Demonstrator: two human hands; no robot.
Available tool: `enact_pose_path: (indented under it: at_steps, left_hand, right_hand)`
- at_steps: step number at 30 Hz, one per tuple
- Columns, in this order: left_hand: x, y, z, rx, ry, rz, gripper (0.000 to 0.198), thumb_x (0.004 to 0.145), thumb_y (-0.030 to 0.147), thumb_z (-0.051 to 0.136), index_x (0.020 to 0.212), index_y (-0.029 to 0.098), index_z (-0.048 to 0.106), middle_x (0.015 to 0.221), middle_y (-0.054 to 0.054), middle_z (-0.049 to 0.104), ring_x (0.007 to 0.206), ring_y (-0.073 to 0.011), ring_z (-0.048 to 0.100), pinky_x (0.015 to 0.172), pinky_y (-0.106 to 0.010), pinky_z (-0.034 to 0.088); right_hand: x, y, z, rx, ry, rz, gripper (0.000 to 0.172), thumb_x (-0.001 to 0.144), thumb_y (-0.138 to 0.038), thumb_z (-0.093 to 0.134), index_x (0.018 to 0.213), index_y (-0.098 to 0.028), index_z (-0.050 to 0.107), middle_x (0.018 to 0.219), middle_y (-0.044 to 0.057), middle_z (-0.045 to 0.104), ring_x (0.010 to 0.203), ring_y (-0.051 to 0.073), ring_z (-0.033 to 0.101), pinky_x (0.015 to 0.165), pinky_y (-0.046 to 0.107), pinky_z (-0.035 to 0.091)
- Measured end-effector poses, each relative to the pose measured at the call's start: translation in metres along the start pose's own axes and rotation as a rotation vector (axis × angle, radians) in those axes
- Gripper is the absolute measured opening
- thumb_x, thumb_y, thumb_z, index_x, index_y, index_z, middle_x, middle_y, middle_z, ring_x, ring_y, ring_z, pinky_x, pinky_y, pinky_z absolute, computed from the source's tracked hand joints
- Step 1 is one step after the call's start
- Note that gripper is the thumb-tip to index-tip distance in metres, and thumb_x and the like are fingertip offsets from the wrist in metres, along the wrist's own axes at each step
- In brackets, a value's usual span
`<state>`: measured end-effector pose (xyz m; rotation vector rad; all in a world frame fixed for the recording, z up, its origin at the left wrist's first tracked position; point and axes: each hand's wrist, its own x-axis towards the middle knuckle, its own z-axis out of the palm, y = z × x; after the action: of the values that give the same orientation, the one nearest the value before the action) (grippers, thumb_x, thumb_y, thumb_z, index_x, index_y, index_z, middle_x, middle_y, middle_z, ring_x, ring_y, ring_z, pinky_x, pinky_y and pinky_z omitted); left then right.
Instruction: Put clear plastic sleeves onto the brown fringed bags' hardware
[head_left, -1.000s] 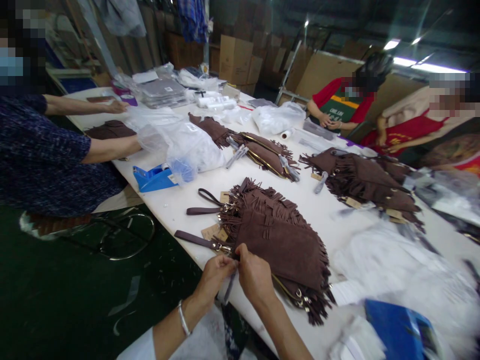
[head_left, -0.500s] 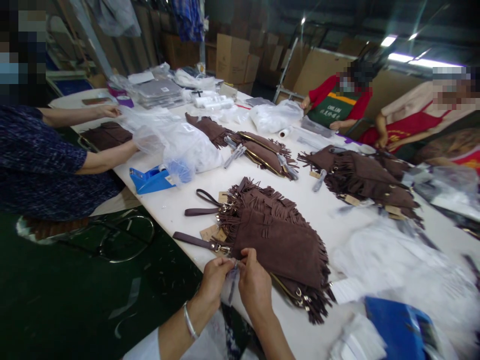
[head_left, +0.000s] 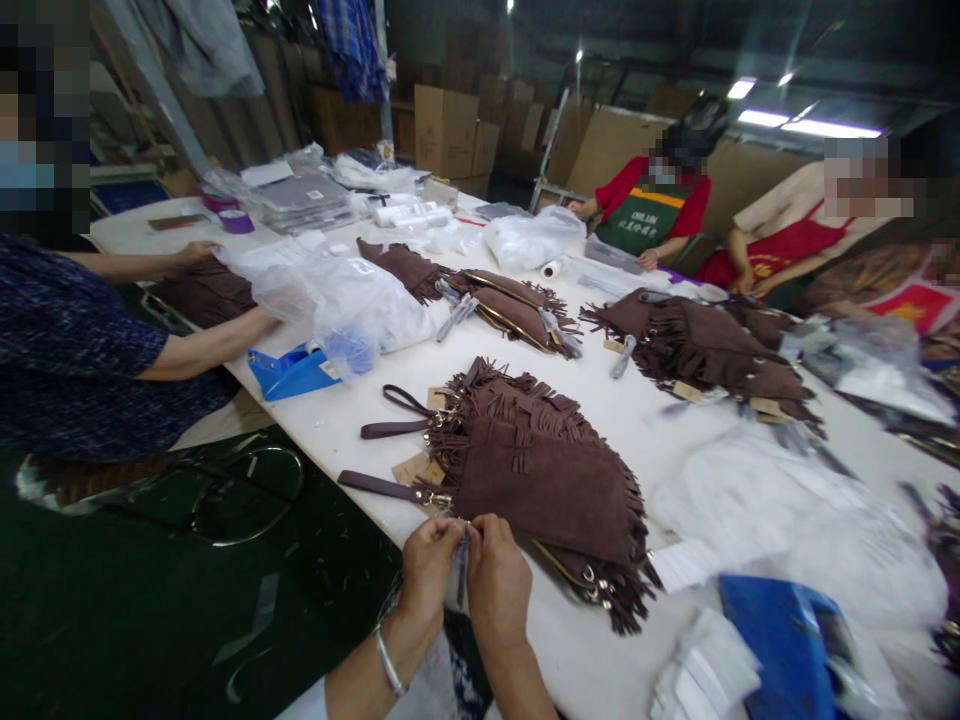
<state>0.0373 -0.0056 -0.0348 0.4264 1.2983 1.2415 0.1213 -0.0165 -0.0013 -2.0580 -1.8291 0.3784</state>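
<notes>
Wrapped strap [head_left: 460, 578], dark inside a clear sleeve: in the head view it hangs at the near edge of the tabletop [head_left: 600, 395], just in front of the brown fringed bag [head_left: 546, 490]. The left hand [head_left: 427, 568] and the right hand [head_left: 500, 572] are close together, thumbs and fingers pinched narrow on its upper end. Exactly what lies between the fingertips is too small to make out.

For good handling, I would keep both pinches short and right at that end, so the thin sleeve does not slip or crease. Letting the lower part hang free over the edge should keep it from twisting. The bag is best left lying flat, with the fringe clear of the fingers. A bare wrist strap [head_left: 381, 486] and paper tags [head_left: 417, 468] lie just left of the work; its metal clasp [head_left: 439, 497] is near the fingers and could snag the film.
</notes>
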Motion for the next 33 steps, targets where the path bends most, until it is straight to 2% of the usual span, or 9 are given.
enact_pose_path:
  at_steps: [4,7,9,14,20,23,28,30,33]
  left_hand:
    - [0.002,-0.003,-0.002,-0.02,-0.001,0.019,0.024,0.06,0.031,0.076,0.07,0.013,0.064,0.068,-0.004,0.066,0.065,-0.0156,0.058,0.064,-0.025,0.045]
    - [0.003,-0.003,-0.001,-0.049,-0.012,-0.006,0.023,0.058,0.028,0.077,0.068,0.013,0.064,0.068,-0.003,0.066,0.065,-0.0157,0.059,0.065,-0.026,0.046]
    - [0.002,-0.001,0.0,-0.069,-0.003,-0.027,0.022,0.056,0.026,0.078,0.067,0.013,0.065,0.068,-0.003,0.066,0.066,-0.0157,0.059,0.066,-0.026,0.046]
    - [-0.006,0.007,0.001,-0.082,0.037,-0.08,0.022,0.053,0.024,0.08,0.065,0.012,0.065,0.064,-0.003,0.066,0.059,-0.0128,0.057,0.058,-0.022,0.044]
    - [-0.01,0.007,0.002,-0.173,0.08,-0.197,0.022,0.059,0.025,0.078,0.073,0.012,0.067,0.068,-0.006,0.067,0.059,-0.0151,0.061,0.056,-0.024,0.046]
    - [-0.007,0.005,-0.001,-0.085,0.07,-0.127,0.023,0.062,0.029,0.076,0.073,0.011,0.067,0.071,-0.008,0.068,0.062,-0.0166,0.062,0.058,-0.025,0.048]
    - [-0.003,-0.003,-0.006,0.237,0.082,0.14,0.025,0.068,0.037,0.071,0.068,0.013,0.067,0.063,-0.004,0.065,0.06,-0.0161,0.058,0.056,-0.024,0.044]
    - [-0.004,-0.005,-0.006,0.222,0.089,0.129,0.027,0.066,0.039,0.073,0.065,0.013,0.067,0.061,-0.003,0.063,0.058,-0.0159,0.057,0.055,-0.024,0.043]
    - [-0.007,-0.003,-0.004,0.085,0.086,-0.018,0.028,0.061,0.038,0.077,0.067,0.012,0.067,0.062,-0.004,0.064,0.058,-0.0158,0.058,0.055,-0.024,0.044]
  right_hand:
    - [-0.012,-0.003,0.002,-0.005,-0.029,-0.07,0.025,0.096,-0.015,0.035,0.093,-0.02,0.059,0.087,0.005,0.062,0.077,0.017,0.062,0.065,0.025,0.041]
    - [-0.022,-0.007,0.001,0.024,-0.047,-0.109,0.021,0.091,-0.016,0.046,0.107,-0.019,0.059,0.098,0.008,0.063,0.091,0.021,0.061,0.077,0.028,0.045]
    - [-0.027,-0.009,0.002,0.033,-0.037,-0.097,0.028,0.086,-0.017,0.053,0.114,-0.018,0.056,0.104,0.01,0.062,0.096,0.023,0.06,0.08,0.03,0.046]
    - [-0.025,-0.007,0.01,0.113,-0.001,-0.018,0.023,0.091,-0.012,0.042,0.106,-0.019,0.057,0.094,0.007,0.062,0.084,0.02,0.063,0.071,0.028,0.048]
    - [-0.024,0.003,0.013,0.332,0.069,-0.057,0.024,0.094,-0.014,0.038,0.103,-0.019,0.06,0.091,0.007,0.062,0.082,0.019,0.063,0.073,0.027,0.047]
    - [-0.023,0.006,0.011,0.398,0.081,-0.075,0.025,0.094,-0.018,0.038,0.105,-0.018,0.06,0.094,0.009,0.064,0.086,0.019,0.063,0.077,0.028,0.048]
    - [-0.021,0.01,0.014,0.459,0.099,-0.055,0.027,0.095,-0.021,0.036,0.105,-0.015,0.061,0.098,0.012,0.066,0.092,0.021,0.063,0.083,0.031,0.048]
    - [-0.021,0.012,0.017,0.481,0.091,-0.047,0.029,0.095,-0.022,0.036,0.106,-0.014,0.061,0.099,0.012,0.066,0.093,0.021,0.063,0.084,0.031,0.048]
    - [-0.022,0.015,0.019,0.533,0.096,-0.032,0.029,0.095,-0.026,0.037,0.105,-0.015,0.063,0.099,0.012,0.067,0.093,0.021,0.063,0.085,0.032,0.048]
